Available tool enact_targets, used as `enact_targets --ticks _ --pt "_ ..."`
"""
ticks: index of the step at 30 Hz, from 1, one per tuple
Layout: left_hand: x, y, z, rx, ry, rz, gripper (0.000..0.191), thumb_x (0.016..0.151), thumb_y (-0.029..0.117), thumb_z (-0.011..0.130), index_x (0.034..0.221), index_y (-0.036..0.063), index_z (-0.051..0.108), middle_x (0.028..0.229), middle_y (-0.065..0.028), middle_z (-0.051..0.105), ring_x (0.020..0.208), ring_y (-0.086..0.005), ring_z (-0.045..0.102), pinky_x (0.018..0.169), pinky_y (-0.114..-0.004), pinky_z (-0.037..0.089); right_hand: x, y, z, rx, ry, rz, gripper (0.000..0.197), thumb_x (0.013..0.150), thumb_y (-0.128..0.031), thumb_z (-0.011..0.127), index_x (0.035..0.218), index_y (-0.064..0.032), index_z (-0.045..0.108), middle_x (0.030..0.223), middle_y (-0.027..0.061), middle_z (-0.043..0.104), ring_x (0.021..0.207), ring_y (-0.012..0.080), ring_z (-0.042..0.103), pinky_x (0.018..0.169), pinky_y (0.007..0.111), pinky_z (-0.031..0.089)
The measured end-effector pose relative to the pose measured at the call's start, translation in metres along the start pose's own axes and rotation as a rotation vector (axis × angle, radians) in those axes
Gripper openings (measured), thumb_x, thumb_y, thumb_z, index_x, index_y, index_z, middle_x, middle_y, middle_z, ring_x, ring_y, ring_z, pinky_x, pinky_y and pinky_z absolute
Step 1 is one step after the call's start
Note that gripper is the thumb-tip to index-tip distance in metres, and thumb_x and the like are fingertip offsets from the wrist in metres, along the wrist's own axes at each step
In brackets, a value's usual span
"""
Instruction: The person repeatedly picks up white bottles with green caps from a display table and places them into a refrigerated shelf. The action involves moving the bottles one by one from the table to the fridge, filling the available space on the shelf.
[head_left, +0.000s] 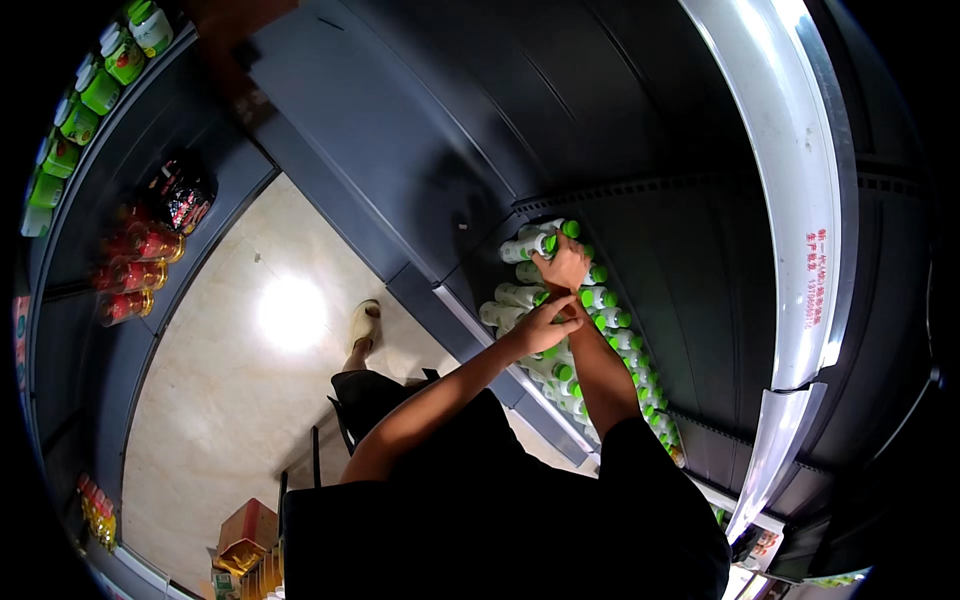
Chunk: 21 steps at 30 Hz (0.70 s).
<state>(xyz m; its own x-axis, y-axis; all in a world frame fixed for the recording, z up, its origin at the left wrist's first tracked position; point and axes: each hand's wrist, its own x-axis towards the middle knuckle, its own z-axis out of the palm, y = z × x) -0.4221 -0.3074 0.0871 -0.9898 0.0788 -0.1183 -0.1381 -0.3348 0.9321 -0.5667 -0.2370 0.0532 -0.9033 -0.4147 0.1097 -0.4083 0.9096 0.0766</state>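
Note:
White bottles with green caps (619, 319) lie in stacked rows on a dark metal shelf. My right hand (568, 264) reaches to the far end of the rows, its thumb and fingers around the cap end of a lying bottle (525, 248). Nearer to me, my left hand (541, 328) is above the bottles, fingers apart and close to my right wrist; nothing shows in its grasp. Both forearms cover some of the bottles below them.
A white shelf edge (795, 187) curves along the right. Across the tiled floor (225, 360), another shelf holds red-wrapped jars (142, 275), with green containers (97, 90) above. An opened carton (247, 525) stands at lower left. My foot in a light clog (364, 322) rests on the floor.

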Motion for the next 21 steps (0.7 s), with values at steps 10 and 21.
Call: enact_targets --ticks 10,21 --pt "-0.019 -0.005 -0.01 0.009 -0.021 -0.15 0.059 0.094 0.035 0.069 0.137 -0.0023 0.054 0.127 -0.0223 0.066 0.114 -0.0276 0.066 0.093 -0.034 0.053 0.005 0.008 -0.007 -0.096 -0.181 -0.087 0.066 0.074 -0.041 0.081 0.13 -0.0118 0.06 0.123 0.0088 0.065 0.119 0.0322 0.057 0.098 0.049 0.047" --pt "-0.063 -0.037 0.035 0.248 0.095 -0.121 0.046 0.096 0.029 0.064 0.133 0.003 0.057 0.116 -0.0126 0.068 0.094 -0.0204 0.069 0.08 -0.034 0.055 -0.037 0.014 -0.057 0.832 0.303 -0.114 0.051 0.082 -0.023 0.081 0.125 -0.004 0.063 0.113 0.015 0.067 0.103 0.0302 0.063 0.092 0.039 0.05"
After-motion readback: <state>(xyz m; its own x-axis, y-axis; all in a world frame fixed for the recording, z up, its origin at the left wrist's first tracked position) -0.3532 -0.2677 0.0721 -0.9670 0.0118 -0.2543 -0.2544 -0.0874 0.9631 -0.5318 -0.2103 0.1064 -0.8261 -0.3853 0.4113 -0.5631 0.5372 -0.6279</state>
